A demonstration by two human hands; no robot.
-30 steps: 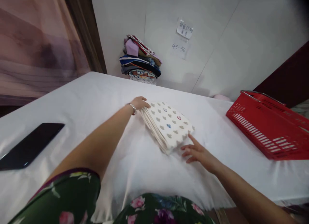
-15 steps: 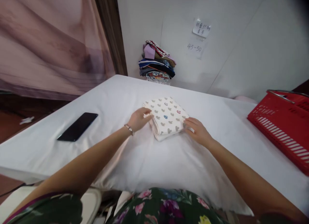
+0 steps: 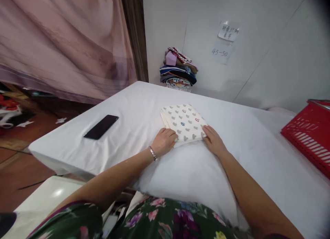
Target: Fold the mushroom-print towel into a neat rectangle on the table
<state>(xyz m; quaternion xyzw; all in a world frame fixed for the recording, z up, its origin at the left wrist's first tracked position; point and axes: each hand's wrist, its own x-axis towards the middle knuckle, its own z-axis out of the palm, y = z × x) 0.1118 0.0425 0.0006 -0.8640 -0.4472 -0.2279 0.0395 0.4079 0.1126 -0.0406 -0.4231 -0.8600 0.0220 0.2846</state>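
Observation:
A folded white cloth [image 3: 186, 124] lies on the white-covered table in front of me, printed with grey mouse-head shapes and a few blue and red ones. Its layers show along the left edge. My left hand [image 3: 165, 141] has its fingers curled over the near left corner, and a silver bracelet circles that wrist. At the right corner my right hand [image 3: 214, 140] pinches the edge, thumb on the near side and fingertips on top. Which layers each hand grips is hidden.
A black phone [image 3: 101, 127] lies left on the white tablecloth [image 3: 134, 108]. At the back, against the wall, stands a stack of folded clothes [image 3: 179, 70]. A red plastic basket [image 3: 309, 129] sits at the right edge. A pink curtain [image 3: 64, 40] hangs behind on the left.
My left hand has moved from the cloth's left edge to its near left corner and its fingers have curled in. My right hand stays at the right corner. The view has turned left.

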